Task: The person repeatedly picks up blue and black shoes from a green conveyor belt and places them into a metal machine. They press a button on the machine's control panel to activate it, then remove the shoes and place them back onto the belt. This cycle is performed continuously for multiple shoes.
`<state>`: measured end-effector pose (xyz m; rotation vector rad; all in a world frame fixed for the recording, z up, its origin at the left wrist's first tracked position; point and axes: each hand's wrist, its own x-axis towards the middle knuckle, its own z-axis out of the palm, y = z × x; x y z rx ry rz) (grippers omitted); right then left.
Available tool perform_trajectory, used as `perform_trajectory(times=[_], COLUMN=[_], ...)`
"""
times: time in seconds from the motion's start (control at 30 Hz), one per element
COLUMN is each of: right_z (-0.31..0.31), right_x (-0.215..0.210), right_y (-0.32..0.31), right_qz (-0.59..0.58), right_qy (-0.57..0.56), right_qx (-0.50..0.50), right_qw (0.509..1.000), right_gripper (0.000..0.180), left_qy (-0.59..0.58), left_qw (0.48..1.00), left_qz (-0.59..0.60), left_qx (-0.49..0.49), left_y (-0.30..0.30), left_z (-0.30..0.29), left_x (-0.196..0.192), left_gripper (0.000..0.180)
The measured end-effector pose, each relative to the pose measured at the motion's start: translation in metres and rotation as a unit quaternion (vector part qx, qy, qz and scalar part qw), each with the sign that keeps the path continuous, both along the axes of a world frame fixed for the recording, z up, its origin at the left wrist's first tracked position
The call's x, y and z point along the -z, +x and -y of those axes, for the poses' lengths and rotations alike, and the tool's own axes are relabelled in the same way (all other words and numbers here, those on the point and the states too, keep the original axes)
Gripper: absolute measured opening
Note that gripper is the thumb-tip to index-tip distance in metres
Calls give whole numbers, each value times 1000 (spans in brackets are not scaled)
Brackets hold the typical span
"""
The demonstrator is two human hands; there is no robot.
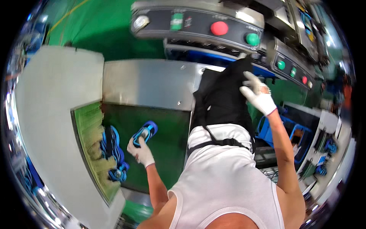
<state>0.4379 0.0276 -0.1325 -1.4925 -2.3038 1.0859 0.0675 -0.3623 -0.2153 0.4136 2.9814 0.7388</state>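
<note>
My left hand [142,152], in a white glove, is closed around a blue-and-black shoe upper [151,129] with a violet-blue rounded end. It holds the piece over a dark green belt [167,152]. To its left lie several more blue-and-black shoe uppers [114,150], bunched along the belt's far-left side. My right hand [260,95], also gloved in white, is raised beside my black trousers, its fingers apart and nothing seen in them. A green button [252,39] on the machine panel is above and beyond it.
Ahead stands a machine control panel [198,26] with red and green buttons; a second panel [293,65] is at right. A bare metal plate [148,82] borders the belt, and a pale housing [57,114] rises at left. Blue crates [282,129] sit at right.
</note>
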Motion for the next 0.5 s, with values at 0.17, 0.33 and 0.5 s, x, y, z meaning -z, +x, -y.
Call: perform_trajectory(times=[0.17, 0.33, 0.5], right_z=[27, 85, 74], right_x=[-40, -42, -14], right_y=[-72, -139, -120], right_qz=[-107, -170, -164], right_qy=[-11, 71, 171], right_qx=[-151, -241, -39], right_qw=[983, 953, 971], right_gripper=[63, 65, 34], left_qy=[-12, 58, 183], left_qw=[996, 961, 828], left_qz=[22, 15, 75], left_qx=[83, 268, 525], left_y=[-52, 12, 114], left_z=[-10, -127, -258], left_x=[-16, -95, -161], left_gripper=[35, 27, 22])
